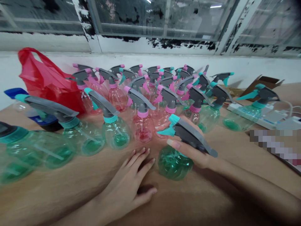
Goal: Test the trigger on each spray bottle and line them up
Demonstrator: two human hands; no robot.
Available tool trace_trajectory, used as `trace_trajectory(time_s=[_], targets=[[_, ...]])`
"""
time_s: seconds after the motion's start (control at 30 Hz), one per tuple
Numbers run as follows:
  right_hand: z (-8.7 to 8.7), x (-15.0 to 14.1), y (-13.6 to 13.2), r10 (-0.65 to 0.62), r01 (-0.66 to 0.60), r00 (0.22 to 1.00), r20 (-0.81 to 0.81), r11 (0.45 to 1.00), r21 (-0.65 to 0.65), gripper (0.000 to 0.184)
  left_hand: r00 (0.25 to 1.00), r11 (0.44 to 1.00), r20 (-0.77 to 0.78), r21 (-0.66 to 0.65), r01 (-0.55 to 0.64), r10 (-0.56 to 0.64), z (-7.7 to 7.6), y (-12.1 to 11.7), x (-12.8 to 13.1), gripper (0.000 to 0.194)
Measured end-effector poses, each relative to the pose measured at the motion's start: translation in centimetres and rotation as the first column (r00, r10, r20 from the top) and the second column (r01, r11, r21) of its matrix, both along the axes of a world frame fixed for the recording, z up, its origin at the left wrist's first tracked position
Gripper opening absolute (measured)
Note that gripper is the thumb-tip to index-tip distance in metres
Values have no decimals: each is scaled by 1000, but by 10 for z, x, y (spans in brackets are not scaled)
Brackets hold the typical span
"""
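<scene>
In the head view, the right hand [197,155] closes its fingers around the neck of a green spray bottle [175,164], in front of the pink spray bottles [143,127] and right of the left hand [130,175]. The grey trigger head and the thumb side cover part of the grip, and some of the fingers are hidden behind the bottle. Whether its base touches the tabletop [47,201] is hard to tell. The left hand is empty, palm down, fingers loosely spread near the bottle; its palm is hidden.

Bottles in the back rows overlap too much to count. At the left edge, a green bottle [21,157] is cut off and blurred. A red bag [44,78] hides its own contents, and pixelation masks an object [277,146] at the right.
</scene>
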State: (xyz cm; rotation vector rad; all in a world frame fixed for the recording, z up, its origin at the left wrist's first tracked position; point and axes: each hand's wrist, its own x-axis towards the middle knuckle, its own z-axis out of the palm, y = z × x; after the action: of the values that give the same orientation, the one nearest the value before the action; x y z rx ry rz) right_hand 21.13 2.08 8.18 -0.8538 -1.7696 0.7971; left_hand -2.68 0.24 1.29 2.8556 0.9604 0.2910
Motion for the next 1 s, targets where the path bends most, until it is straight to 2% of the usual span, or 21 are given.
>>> trace_trajectory(time_s=[0.57, 0.87, 1.0], targets=[[0, -1, 3, -11, 11, 1000, 9, 999, 50, 18, 1000, 1000, 9, -4, 3, -3, 1, 0, 0, 59], [3, 1, 2, 5, -6, 999, 47, 1000, 27, 25, 1000, 1000, 16, -21, -4, 4, 2, 1, 1, 60], [2, -1, 3, -46, 46, 998, 39, 999, -13, 27, 1000, 1000, 17, -9, -16, 16, 0, 3, 1, 54]])
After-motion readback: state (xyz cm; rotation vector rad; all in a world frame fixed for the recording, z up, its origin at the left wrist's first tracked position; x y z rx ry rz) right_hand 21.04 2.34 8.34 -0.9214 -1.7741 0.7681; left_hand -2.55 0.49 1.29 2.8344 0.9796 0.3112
